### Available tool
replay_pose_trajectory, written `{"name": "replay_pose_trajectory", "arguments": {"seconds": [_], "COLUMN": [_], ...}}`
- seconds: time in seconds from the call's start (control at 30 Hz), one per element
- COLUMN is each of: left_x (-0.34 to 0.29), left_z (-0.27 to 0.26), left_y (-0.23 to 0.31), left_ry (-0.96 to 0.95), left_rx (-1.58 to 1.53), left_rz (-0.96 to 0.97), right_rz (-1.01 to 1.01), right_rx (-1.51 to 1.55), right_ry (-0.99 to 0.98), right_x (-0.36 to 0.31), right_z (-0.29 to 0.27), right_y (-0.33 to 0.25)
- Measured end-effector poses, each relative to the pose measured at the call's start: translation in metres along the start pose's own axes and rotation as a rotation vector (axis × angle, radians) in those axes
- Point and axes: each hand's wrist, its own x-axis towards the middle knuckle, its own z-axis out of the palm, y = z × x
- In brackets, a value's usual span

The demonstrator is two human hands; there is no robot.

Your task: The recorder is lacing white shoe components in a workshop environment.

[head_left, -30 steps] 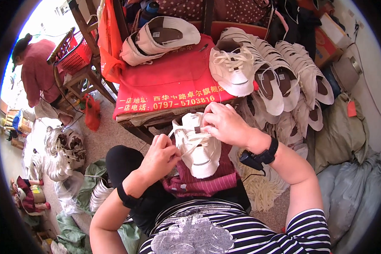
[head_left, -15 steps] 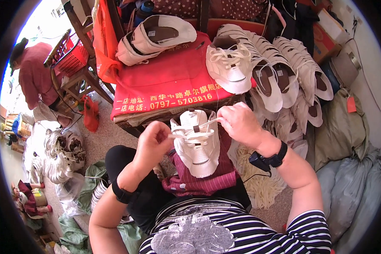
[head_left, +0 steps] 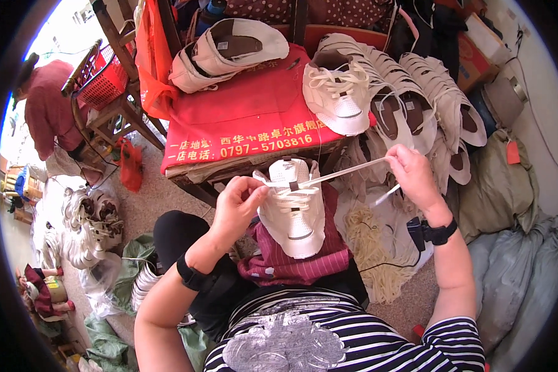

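A white shoe upper (head_left: 304,239) sits upright over my lap on a maroon striped cloth (head_left: 285,270), its toe toward me. Lacing runs across its front. My right hand (head_left: 415,180), closed in a pinch, holds a cream shoelace (head_left: 353,169) stretched taut from the upper out to the right; the lace's loose end hangs below the fingers. At the upper's left edge my left hand (head_left: 234,208) is also closed, thumb and fingers pinching the lace close to the eyelets.
Ahead is a stool with a red cover (head_left: 229,127), bearing unlaced uppers (head_left: 242,46) and a laced one (head_left: 338,93). Stacked uppers (head_left: 409,99) stand at right. Loose laces (head_left: 375,260) lie below them. Sacks (head_left: 508,192) line the right; another person (head_left: 56,105) bends at far left.
My right hand has moved outward to the right, drawing the lace out long and straight. My left hand has shifted slightly right, closer to the upper.
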Motion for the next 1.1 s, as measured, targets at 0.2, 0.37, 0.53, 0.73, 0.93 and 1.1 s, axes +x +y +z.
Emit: {"name": "replay_pose_trajectory", "arguments": {"seconds": [0.2, 0.37, 0.53, 0.73, 0.93, 1.1], "left_x": [0.004, 0.011, 0.013, 0.010, 0.004, 0.003], "left_z": [-0.007, 0.004, 0.002, -0.022, -0.028, -0.009], "left_y": [0.010, 0.025, 0.033, 0.035, 0.024, 0.026], "left_ry": [0.225, 0.091, 0.070, 0.247, 0.210, 0.144], "left_rx": [0.133, 0.472, 0.610, 0.653, 0.463, 0.174], "left_rz": [0.143, 0.261, 0.332, 0.532, 0.351, -0.011], "right_rz": [-0.206, -0.276, -0.200, -0.123, -0.230, -0.264], "right_rx": [-0.047, 0.360, 0.348, 0.350, 0.380, 0.163], "right_ry": [-0.065, -0.311, -0.489, -0.496, -0.241, -0.389], "right_x": [0.005, 0.017, 0.022, 0.024, 0.029, 0.037], "right_z": [0.016, 0.060, 0.073, 0.069, 0.077, 0.091], "right_y": [-0.026, -0.087, -0.096, -0.086, -0.091, -0.092]}}
